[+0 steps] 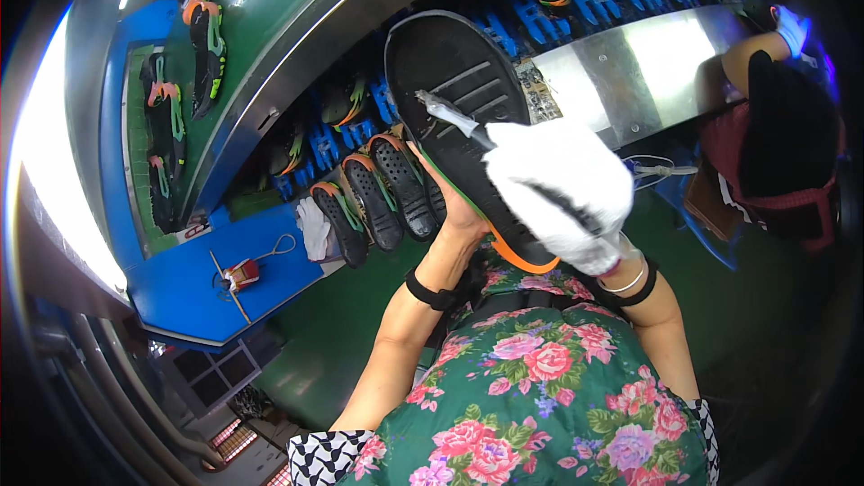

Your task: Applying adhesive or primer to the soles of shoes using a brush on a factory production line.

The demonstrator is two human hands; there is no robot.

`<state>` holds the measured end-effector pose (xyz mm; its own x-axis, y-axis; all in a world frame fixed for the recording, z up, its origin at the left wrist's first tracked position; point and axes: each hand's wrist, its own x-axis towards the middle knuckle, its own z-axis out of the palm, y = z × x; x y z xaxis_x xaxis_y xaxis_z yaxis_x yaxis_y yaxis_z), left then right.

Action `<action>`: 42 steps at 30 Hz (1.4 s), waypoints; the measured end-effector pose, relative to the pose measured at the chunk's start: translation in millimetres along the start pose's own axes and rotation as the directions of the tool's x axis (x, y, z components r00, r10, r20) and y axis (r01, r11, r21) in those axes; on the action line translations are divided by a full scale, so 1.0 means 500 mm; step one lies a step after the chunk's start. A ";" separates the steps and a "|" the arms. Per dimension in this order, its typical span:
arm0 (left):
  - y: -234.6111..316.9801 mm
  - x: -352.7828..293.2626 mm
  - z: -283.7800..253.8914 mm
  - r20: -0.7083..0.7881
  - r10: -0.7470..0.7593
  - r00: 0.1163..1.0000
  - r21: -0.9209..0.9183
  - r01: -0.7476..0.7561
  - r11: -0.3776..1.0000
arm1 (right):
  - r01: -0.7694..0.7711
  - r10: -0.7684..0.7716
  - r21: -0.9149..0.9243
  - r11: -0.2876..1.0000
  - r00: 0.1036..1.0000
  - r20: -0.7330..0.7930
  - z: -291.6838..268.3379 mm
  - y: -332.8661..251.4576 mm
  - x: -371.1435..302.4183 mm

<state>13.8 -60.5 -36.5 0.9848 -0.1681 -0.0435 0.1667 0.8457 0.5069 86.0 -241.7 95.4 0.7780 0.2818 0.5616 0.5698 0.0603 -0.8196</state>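
My left hand (461,209), bare, holds up a black shoe (423,58) by its side, its fingers mostly hidden behind it. The shoe's face toward me has raised bars across the wide end, and an orange edge shows at the lower end. Over the shoe is my right hand (576,180) in a white glove, partly blurred. Its fingers are closed on a thin tool (447,114) with a pale wrapped shaft, whose tip lies against or just above the shoe's surface; I cannot tell which.
Several black shoes with orange rims (367,198) stand left of my left hand, beside a white glove (313,227). A blue table (180,292) bears a small red object (241,275). Blue racks (598,4) run behind a metal ledge (648,63). Another person (774,117) is at the right.
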 end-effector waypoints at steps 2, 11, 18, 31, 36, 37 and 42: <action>0.001 0.006 -0.007 0.069 0.003 0.998 -0.084 0.003 0.996 | 0.114 -0.096 -0.126 0.985 0.985 0.144 0.005 -0.009 -0.006; 0.022 0.023 0.059 -0.371 -0.083 0.925 -0.286 -0.029 0.958 | 0.129 -0.114 -0.075 0.989 0.977 0.179 -0.001 0.012 -0.024; 0.048 0.035 0.083 -0.205 -0.041 0.978 -0.404 -0.047 0.914 | 0.071 -0.073 0.018 0.997 0.985 0.154 -0.026 0.024 -0.022; 0.077 0.068 0.092 -0.093 -0.093 0.991 0.006 0.094 0.996 | 0.113 -0.110 -0.002 0.994 0.969 0.223 -0.008 0.014 -0.068; 0.079 0.076 0.104 -0.089 0.033 0.995 -0.015 -0.035 0.999 | -0.078 0.063 0.058 0.995 0.971 0.230 -0.049 0.017 -0.052; 0.081 0.078 0.095 -0.084 0.039 0.996 0.023 -0.037 0.999 | 0.009 -0.007 -0.008 1.000 0.973 0.229 -0.043 0.013 -0.059; 0.087 0.077 0.087 -0.037 0.093 0.995 0.114 -0.089 0.990 | -0.024 0.008 0.067 0.997 0.971 0.238 -0.028 0.001 -0.073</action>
<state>57.1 -52.1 21.1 0.9972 -0.0692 -0.0281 0.0721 0.7941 0.6035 61.5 -265.6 76.1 0.6969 0.5023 0.5119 0.5315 0.1176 -0.8389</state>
